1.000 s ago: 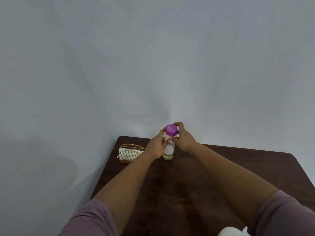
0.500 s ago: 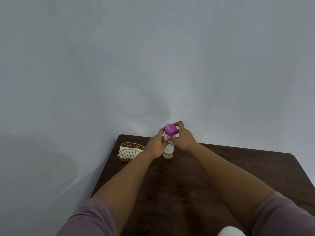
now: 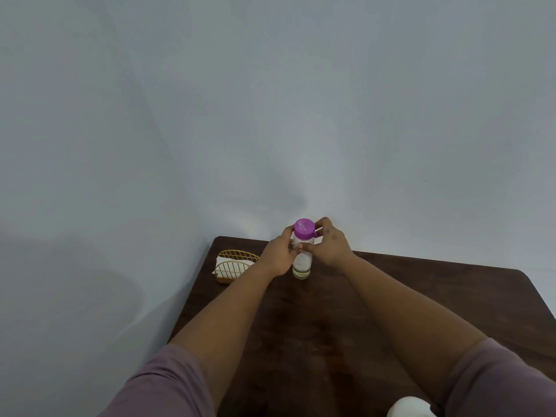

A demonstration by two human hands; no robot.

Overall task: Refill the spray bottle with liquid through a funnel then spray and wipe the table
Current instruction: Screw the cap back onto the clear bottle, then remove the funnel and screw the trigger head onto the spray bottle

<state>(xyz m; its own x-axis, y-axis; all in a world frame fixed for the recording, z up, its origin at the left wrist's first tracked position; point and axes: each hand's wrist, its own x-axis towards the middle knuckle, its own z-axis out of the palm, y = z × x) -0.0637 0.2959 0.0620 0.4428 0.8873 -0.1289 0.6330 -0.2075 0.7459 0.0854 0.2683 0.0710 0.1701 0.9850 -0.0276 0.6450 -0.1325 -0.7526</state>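
Hands (image 3: 278, 254) (image 3: 329, 246) grip bottle (image 3: 301, 264), hiding its neck.

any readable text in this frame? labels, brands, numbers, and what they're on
None can be read.
Purple cap of the bottle: a faint pale mark on top, too blurred to read.
Clear bottle body, held by the left hand and right hand: no label legible.
Gold wire holder with white napkins, dark table, white object at the bottom edge: no text visible.
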